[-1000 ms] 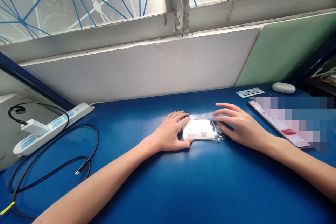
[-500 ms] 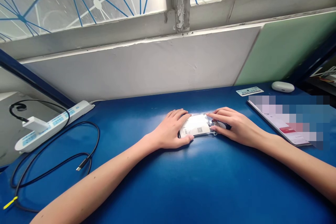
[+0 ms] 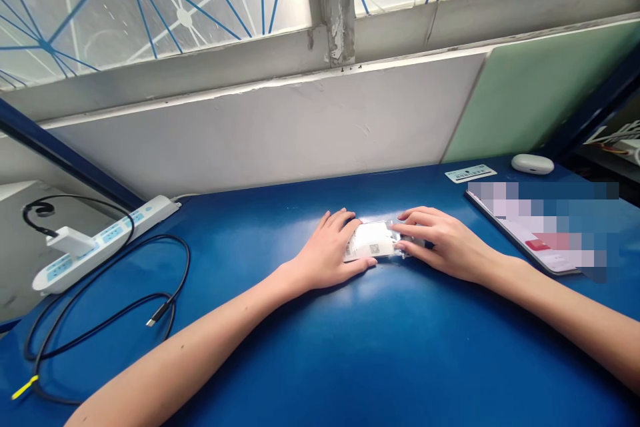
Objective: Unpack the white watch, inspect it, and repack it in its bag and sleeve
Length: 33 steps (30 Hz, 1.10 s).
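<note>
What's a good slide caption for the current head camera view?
Left hand and right hand at opposite ends of a white-labelled packet on a blue table.

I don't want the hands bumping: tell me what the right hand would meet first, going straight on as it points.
The packet: the right hand seems to touch its end, though unclear depth leaves contact uncertain. Beyond lies the left hand.
</note>
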Motion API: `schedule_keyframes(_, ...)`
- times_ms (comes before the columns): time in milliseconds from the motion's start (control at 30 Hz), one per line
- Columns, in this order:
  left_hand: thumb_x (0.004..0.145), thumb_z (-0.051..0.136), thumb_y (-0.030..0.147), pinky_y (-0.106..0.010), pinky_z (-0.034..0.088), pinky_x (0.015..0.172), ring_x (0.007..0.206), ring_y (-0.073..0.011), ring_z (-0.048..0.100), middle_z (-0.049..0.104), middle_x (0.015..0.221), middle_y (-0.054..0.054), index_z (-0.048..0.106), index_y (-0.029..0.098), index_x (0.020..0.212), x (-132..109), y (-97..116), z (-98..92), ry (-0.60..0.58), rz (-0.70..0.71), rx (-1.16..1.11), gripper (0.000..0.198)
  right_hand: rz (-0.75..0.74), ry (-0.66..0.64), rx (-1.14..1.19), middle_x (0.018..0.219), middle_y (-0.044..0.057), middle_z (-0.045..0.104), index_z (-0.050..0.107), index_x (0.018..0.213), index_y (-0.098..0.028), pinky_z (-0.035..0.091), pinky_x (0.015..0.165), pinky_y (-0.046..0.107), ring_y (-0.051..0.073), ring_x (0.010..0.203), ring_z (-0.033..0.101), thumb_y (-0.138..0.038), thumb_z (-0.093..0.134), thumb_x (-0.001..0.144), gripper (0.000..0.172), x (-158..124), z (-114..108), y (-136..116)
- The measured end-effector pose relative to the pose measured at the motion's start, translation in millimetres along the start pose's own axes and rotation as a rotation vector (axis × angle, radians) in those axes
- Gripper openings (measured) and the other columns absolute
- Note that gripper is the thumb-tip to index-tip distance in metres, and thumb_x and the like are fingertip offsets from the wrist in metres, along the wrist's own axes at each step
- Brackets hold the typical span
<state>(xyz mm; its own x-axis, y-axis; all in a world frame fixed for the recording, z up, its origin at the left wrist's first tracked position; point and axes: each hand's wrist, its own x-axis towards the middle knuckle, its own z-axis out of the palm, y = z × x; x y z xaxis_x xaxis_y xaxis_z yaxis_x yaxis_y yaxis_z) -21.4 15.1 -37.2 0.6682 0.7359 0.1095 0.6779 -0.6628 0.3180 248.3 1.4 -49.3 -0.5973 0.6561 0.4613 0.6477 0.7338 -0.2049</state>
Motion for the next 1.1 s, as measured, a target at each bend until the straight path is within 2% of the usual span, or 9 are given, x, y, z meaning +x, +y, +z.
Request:
schedule_keyframes(67,0.088,0.063,0.060,-0.062,0.025,0.119,0.145,-0.0383,0.035,0.048,0.148,-0.020,0.047,0.016,0.138,0,-1,0.8,0.015,0.014,-0.008,0.068,0.007,0.011,0.016,0.102,0.011,0.073,0.070,0.120,-0.024,0.058,0.085,0.045,0.028,0.101,0.069,-0.028,0.053,0.097,0.028,0,1,-1)
schedule_keyframes(133,0.087,0.065,0.059,-0.062,0.025,0.119,0.144,-0.0378,0.037,0.050,0.146,-0.019,0.048,0.017,0.136,0,-2,0.4,0.030,0.025,-0.017,0.067,0.024,0.028,0.020,0.119,0.014,0.069,0.069,0.121,-0.025,0.057,0.091,0.048,0.029,0.111,0.066,-0.025,0.052,0.097,0.029,-1,1,-2)
schedule_keyframes(200,0.087,0.066,0.057,-0.061,0.025,0.119,0.144,-0.0383,0.037,0.051,0.145,-0.019,0.048,0.016,0.136,0,-2,-0.5,0.032,0.028,-0.023,0.067,0.034,0.028,0.009,0.139,0.017,0.059,0.068,0.123,-0.024,0.054,0.098,0.052,0.032,0.125,0.058,-0.023,0.052,0.097,0.031,-2,2,-2)
schedule_keyframes(267,0.086,0.067,0.055,-0.061,0.026,0.119,0.143,-0.0383,0.038,0.053,0.144,-0.019,0.048,0.016,0.136,0,-1,-1.0,0.032,0.033,-0.031,0.066,0.035,0.002,0.003,0.148,0.018,0.051,0.069,0.122,-0.023,0.052,0.101,0.055,0.035,0.132,0.053,-0.026,0.055,0.096,0.030,-2,2,-2)
schedule_keyframes(367,0.085,0.068,0.054,-0.058,0.029,0.118,0.140,-0.0361,0.044,0.057,0.141,-0.017,0.049,0.017,0.134,-1,-1,-0.4,0.050,0.065,-0.047,0.064,0.043,-0.037,0.035,0.149,0.018,0.050,0.072,0.116,-0.022,0.052,0.101,0.055,0.036,0.132,0.053,-0.032,0.059,0.094,0.027,-3,2,-3)
schedule_keyframes(500,0.084,0.070,0.052,-0.057,0.027,0.119,0.133,-0.0332,0.052,0.059,0.138,-0.016,0.050,0.018,0.132,-2,-1,1.1,0.082,0.117,-0.049,0.062,0.071,-0.011,0.121,0.145,0.016,0.056,0.075,0.109,-0.023,0.054,0.100,0.055,0.035,0.130,0.056,-0.033,0.064,0.091,0.024,-3,4,-6)
schedule_keyframes(733,0.083,0.071,0.050,-0.056,0.031,0.117,0.132,-0.0329,0.053,0.061,0.135,-0.016,0.052,0.018,0.130,-1,0,-0.5,0.081,0.120,-0.069,0.061,0.126,0.028,0.261,0.138,0.016,0.062,0.075,0.105,-0.022,0.058,0.097,0.050,0.033,0.120,0.064,-0.030,0.068,0.088,0.020,-3,10,-6)
schedule_keyframes(900,0.081,0.073,0.047,-0.055,0.031,0.118,0.126,-0.0304,0.058,0.061,0.135,-0.015,0.049,0.018,0.133,-2,-3,2.5,0.114,0.161,-0.090,0.064,0.102,0.056,0.235,0.135,0.015,0.063,0.074,0.101,-0.023,0.059,0.094,0.049,0.032,0.118,0.065,-0.026,0.065,0.089,0.016,-4,11,-12)
schedule_keyframes(1100,0.080,0.074,0.047,-0.054,0.032,0.116,0.124,-0.0309,0.059,0.063,0.130,-0.015,0.051,0.018,0.130,-2,-2,2.1,0.106,0.153,-0.105,0.062,0.054,0.001,0.162,0.136,0.016,0.062,0.069,0.092,-0.020,0.059,0.093,0.046,0.030,0.118,0.064,-0.024,0.059,0.093,0.010,-2,6,-17)
